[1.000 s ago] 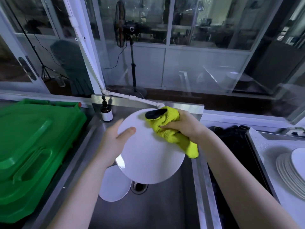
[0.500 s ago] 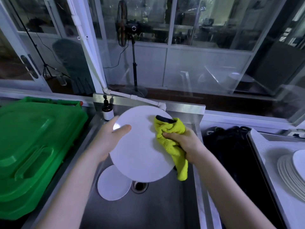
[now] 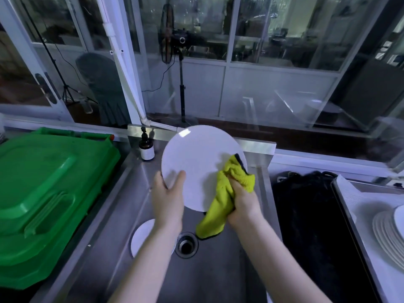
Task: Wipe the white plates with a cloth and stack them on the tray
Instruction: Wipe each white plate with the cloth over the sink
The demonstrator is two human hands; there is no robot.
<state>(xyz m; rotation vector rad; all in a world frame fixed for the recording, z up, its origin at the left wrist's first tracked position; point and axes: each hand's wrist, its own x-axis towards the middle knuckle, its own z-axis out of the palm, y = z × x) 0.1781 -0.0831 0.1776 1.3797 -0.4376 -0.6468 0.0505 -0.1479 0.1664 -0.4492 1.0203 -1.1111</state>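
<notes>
Head view: a white plate point(image 3: 196, 158) is held tilted above the steel sink point(image 3: 218, 270), gripped at its lower-left rim by the left hand point(image 3: 167, 200), thumb laid over the front, other fingers hidden behind. A yellow cloth point(image 3: 220, 206) is bunched in the right hand point(image 3: 244, 200), fingers curled tight round it, & pressed vs. the plate's lower-right face. A 2nd plate point(image 3: 142, 235) is lain flat on the sink bottom beside the drain point(image 3: 186, 244); stacked plates point(image 3: 387, 232) are seen on the tray point(image 3: 360, 200) at far right.

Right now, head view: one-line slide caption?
Left hand holds a white plate over the sink; right hand presses a yellow cloth on it.
</notes>
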